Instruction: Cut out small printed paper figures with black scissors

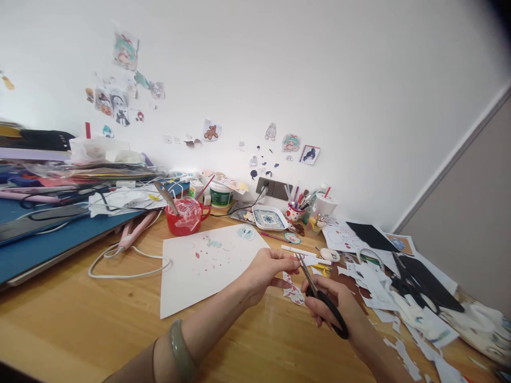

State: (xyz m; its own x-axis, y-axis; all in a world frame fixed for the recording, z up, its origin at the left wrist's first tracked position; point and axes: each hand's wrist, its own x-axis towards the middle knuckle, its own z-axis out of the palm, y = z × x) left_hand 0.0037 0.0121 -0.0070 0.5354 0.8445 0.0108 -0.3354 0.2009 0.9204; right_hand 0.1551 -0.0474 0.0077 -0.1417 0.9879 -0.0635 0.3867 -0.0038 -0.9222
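Note:
My right hand (333,300) is closed around black-handled scissors (315,287), whose blades point up and left. The blade tips reach the fingertips of my left hand (271,268), which pinches a small piece of paper, mostly hidden by the fingers and blades. Just below the fingers is a scrap of white paper with red marks (294,291); I cannot tell whether it touches the hand. Left of my hands lies a large white sheet (179,282), bearing several tiny coloured cutouts and a pale blue cutout (246,232) near its top corner.
Behind the sheet stand a red mug (183,226) with plastic film, a green-and-white tub (221,197), a square patterned dish (270,218) and a lidded drink cup (321,213). Paper offcuts (371,279) and a second pair of scissors (411,287) lie right. A white cable (104,275) loops left.

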